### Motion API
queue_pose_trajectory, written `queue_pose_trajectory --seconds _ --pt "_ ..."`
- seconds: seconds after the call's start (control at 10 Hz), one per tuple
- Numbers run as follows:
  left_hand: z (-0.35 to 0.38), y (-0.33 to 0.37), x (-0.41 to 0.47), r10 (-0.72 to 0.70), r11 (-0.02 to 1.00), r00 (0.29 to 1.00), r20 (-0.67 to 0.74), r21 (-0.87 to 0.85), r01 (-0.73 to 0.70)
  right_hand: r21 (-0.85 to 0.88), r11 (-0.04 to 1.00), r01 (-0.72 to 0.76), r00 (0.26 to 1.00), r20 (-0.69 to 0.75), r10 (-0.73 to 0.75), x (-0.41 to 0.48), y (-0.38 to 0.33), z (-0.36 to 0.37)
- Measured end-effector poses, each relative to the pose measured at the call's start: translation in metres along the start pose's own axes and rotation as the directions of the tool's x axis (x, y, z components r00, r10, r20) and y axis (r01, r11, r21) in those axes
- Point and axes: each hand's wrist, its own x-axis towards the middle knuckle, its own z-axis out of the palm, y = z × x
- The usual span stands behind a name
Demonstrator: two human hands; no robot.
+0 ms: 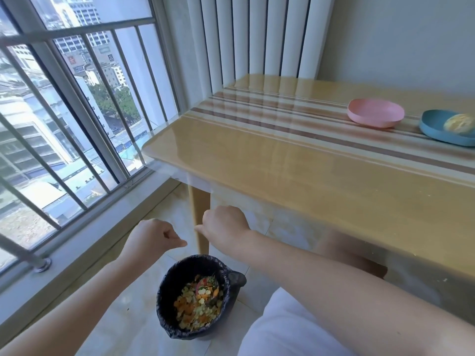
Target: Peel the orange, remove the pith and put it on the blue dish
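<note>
Here, in the head view, the left hand (pixel 154 237) and the right hand (pixel 223 224) are held out side by side, close together but apart, below the near edge of the table (pixel 282 160). The fingers of both hands are curled in toward the palms, and nothing can be seen gripped in either one. The right hand is seen in front of the table leg (pixel 199 201); the left hand is nearer the window (pixel 77 98).

Beneath the hands, on the tiled floor (pixel 123 319), a small bin (pixel 164 291) lined with a dark bag is seen, and orange and pale peel scraps (pixel 200 304) are piled inside it.

The peeled orange (pixel 460 123) is found on the blue dish (pixel 434 124), at the far right of the table and well apart from the hands. A pink dish (pixel 375 113) is set just beside the blue dish, to its left, with nothing seen in it. The table is covered by a glossy striped surface.

A white radiator (pixel 257 39) is mounted on the wall behind the table. White fabric (pixel 290 327) is seen at the lower edge, under the right forearm.
</note>
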Motion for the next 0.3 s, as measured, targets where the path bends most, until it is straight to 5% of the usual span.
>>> queue_pose_trajectory --seconds 0.2,0.3 --pt "-0.026 0.013 -0.011 0.239 0.97 0.971 -0.027 0.053 -0.238 0.205 0.975 0.089 0.986 -0.154 -0.058 -0.013 0.0 -0.039" --pt "-0.04 0.028 -0.021 0.281 0.951 0.932 -0.23 -0.065 -0.303 0.224 0.964 0.14 0.954 -0.292 -0.07 -0.024 0.001 -0.06"
